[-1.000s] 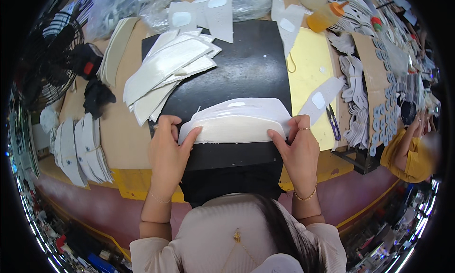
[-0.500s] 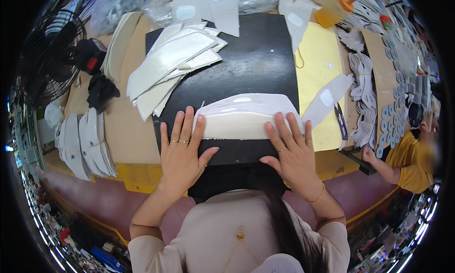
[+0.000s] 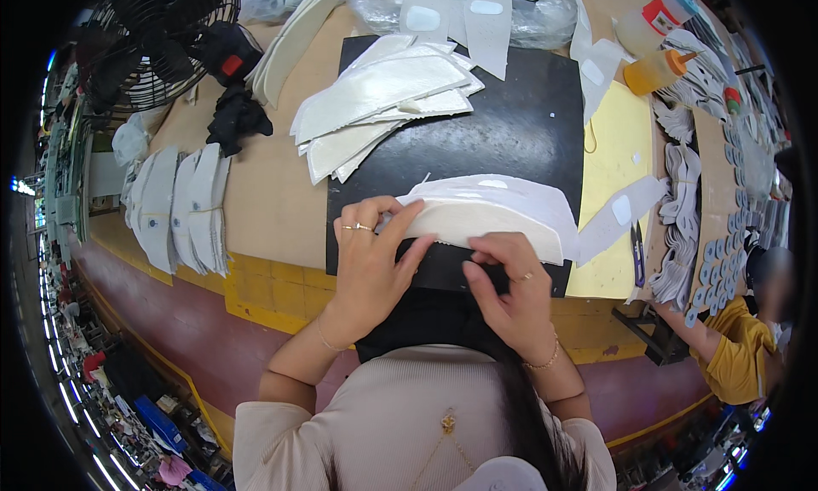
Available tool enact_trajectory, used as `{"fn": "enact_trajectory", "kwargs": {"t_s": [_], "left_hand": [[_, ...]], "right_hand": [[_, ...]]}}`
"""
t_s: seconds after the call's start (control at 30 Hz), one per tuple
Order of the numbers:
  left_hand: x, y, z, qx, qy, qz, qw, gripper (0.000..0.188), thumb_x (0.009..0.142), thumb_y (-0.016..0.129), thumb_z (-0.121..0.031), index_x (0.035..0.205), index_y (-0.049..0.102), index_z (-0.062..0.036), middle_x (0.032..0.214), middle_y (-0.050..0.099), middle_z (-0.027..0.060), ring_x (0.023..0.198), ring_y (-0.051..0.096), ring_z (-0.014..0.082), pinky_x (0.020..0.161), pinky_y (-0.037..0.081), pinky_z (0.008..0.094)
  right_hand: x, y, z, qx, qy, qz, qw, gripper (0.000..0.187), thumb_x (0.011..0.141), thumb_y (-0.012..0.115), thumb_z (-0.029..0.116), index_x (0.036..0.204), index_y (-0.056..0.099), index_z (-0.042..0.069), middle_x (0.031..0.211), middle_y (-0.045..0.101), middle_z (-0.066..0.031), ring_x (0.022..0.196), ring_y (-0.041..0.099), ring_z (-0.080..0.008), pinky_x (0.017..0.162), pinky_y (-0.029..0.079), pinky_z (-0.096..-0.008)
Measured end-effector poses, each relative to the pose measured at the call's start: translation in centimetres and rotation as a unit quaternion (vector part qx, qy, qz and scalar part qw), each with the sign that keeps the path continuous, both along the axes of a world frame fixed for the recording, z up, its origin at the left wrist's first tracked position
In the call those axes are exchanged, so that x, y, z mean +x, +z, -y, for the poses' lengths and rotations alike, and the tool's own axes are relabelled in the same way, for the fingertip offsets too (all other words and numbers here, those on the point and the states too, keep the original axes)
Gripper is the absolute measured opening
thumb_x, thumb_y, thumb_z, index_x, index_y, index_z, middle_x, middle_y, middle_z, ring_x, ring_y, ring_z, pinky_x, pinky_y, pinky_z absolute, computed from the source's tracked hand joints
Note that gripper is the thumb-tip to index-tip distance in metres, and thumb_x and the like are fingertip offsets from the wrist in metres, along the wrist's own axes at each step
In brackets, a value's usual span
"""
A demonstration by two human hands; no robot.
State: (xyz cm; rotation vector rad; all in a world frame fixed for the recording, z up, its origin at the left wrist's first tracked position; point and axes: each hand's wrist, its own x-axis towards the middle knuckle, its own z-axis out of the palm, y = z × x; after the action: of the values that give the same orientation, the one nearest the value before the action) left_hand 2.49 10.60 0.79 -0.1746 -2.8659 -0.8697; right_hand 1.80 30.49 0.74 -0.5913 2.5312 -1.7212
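A curved cream padded piece (image 3: 477, 227) lies over a larger white fabric piece (image 3: 520, 190) on the black mat, its long edge toward me. My left hand (image 3: 375, 257) is at the left end of this pair, fingers bent, with the index fingertip on the cream piece and the thumb apart at the near edge. At the same edge, right of the middle, my right hand (image 3: 515, 291) rests with curled fingers touching the fabric and its thumb held off. I see nothing gripped in either hand. Fingers hide parts of the near edge.
Beyond lies a fanned stack of white pads (image 3: 383, 95) on the black mat (image 3: 528, 116). Small scissors (image 3: 637, 252), a grey-white strip (image 3: 622, 208) and an orange glue bottle (image 3: 656, 72) are right. A fan (image 3: 162, 40) stands far left; a person's yellow sleeve (image 3: 737, 355) shows right.
Both hands went from lying flat with spread fingers at the piece's ends to bent fingers nearer its near edge. My right hand moved inward. The whole view shifted.
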Motion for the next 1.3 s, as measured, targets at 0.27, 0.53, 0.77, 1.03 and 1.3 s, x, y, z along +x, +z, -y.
{"fn": "enact_trajectory", "kwargs": {"t_s": [0.27, 0.53, 0.77, 1.03, 1.3], "left_hand": [[1.4, 1.0, 0.2, 0.057, -0.142, -0.072, 0.986, 0.037, 0.073, 0.075, -0.005, 0.109, 0.069, -0.0135, 0.113, 0.062, 0.0023, 0.102, 0.057, 0.0245, 0.088, 0.039, 0.0408], [-0.1, -0.2, 1.3, 0.11, -0.007, -0.044, 0.993, 0.038, 0.077, 0.08, -0.021, 0.112, 0.069, -0.0112, 0.103, 0.06, 0.0057, 0.095, 0.056, 0.0274, 0.084, 0.041, 0.0368], [0.2, 0.8, 0.4, 0.139, -0.105, -0.04, 0.984, 0.019, 0.077, 0.075, 0.0, 0.095, 0.071, -0.0057, 0.101, 0.064, 0.0063, 0.094, 0.06, 0.0261, 0.084, 0.046, 0.0347], [-1.5, -0.2, 1.2, 0.137, -0.051, -0.023, 0.989, 0.028, 0.082, 0.076, -0.019, 0.105, 0.07, -0.004, 0.102, 0.063, 0.0088, 0.097, 0.057, 0.0285, 0.088, 0.044, 0.0365], [-1.7, -0.5, 0.9, 0.0, -0.034, -0.088, 0.996, 0.03, 0.08, 0.078, -0.018, 0.105, 0.068, -0.0043, 0.101, 0.06, 0.0096, 0.094, 0.057, 0.0289, 0.083, 0.046, 0.0375]], "right_hand": [[-0.4, -1.2, 1.6, 0.08, -0.019, -0.058, 0.995, 0.067, 0.076, 0.066, -0.014, 0.136, 0.059, 0.016, 0.121, 0.044, -0.012, 0.078, 0.058, -0.0183, 0.071, 0.05, -0.0303], [-0.3, -2.0, 0.6, 0.024, -0.014, -0.042, 0.999, 0.043, 0.068, 0.071, -0.01, 0.107, 0.066, 0.009, 0.12, 0.047, -0.012, 0.082, 0.057, -0.0187, 0.074, 0.049, -0.0302], [-0.2, -2.9, 0.3, -0.092, -0.031, -0.011, 0.995, 0.042, 0.068, 0.072, -0.007, 0.107, 0.067, 0.01, 0.108, 0.051, -0.0094, 0.084, 0.057, -0.0202, 0.074, 0.047, -0.0276], [0.0, -2.5, -0.3, -0.094, -0.035, -0.029, 0.995, 0.035, 0.067, 0.073, -0.009, 0.096, 0.073, 0.01, 0.097, 0.046, -0.0041, 0.078, 0.052, -0.0149, 0.068, 0.044, -0.0267], [1.8, -0.2, -9.0, -0.498, -0.053, 0.044, 0.864, 0.02, 0.083, 0.074, 0.018, 0.075, 0.057, 0.013, 0.092, 0.042, -0.004, 0.086, 0.049, -0.0238, 0.073, 0.042, -0.0394]]}}
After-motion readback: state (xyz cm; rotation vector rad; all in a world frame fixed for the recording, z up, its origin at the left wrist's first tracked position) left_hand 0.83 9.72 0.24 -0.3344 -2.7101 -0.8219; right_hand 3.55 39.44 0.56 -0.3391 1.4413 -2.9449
